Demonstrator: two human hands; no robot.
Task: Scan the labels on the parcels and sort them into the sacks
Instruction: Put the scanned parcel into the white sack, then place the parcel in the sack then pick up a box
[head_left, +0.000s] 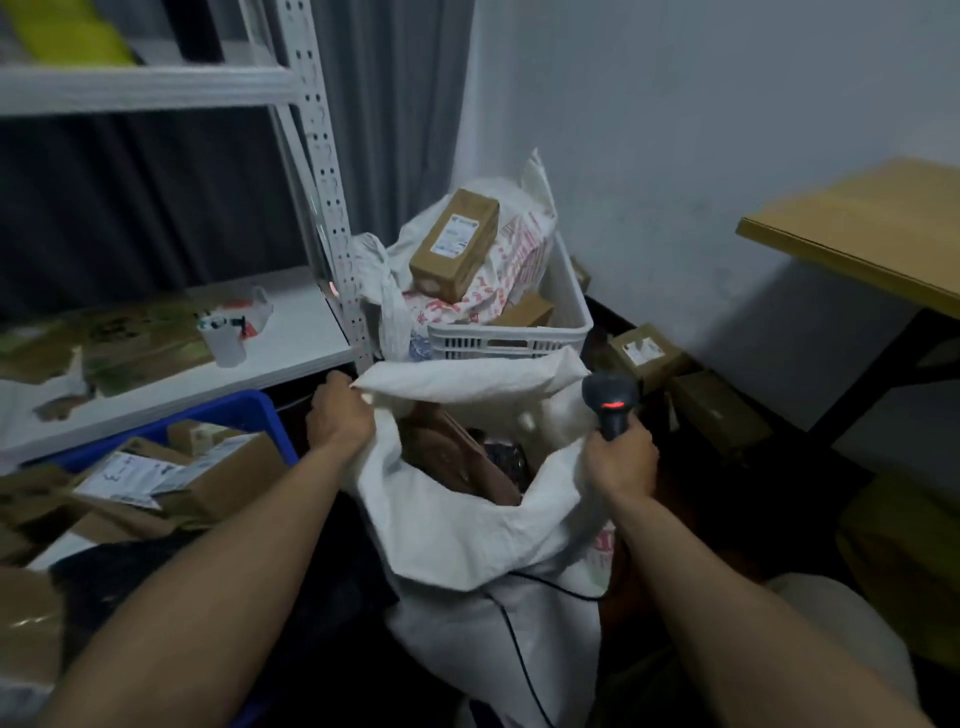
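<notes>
Tall white shelf rack (317, 156) at the left, a wooden table (857, 234) at the right. Down low in the middle, a big white sack (467, 530), mouth pulled wide, brown parcels (452, 457) already inside. Behind it a white crate (566, 306) with another sack stuffed in and one labelled box (454, 244) lying on top. At the left a blue bin (244, 410) full of boxes (218, 473) with white labels, near the sack but apart from it. Looks like the sorting step: holding the sack open, ready for a parcel to go in. No parcel in either hand right now. Next move, most likely: let go of the rim, reach left to the blue bin, lift out one box, turn its label up, aim the scanner at it, then drop it in the right sack. Needs a free left hand for that. Left hand (340, 415) closed tight on the far left rim of the sack, fingers curled over the cloth. Right hand (621, 460) wrapped round the handle of the black scanner (610, 400), red light glowing, just beside the right rim; hard to tell whether touching the cloth too. Thin black cable (514, 639) hanging down over the front of the sack.
</notes>
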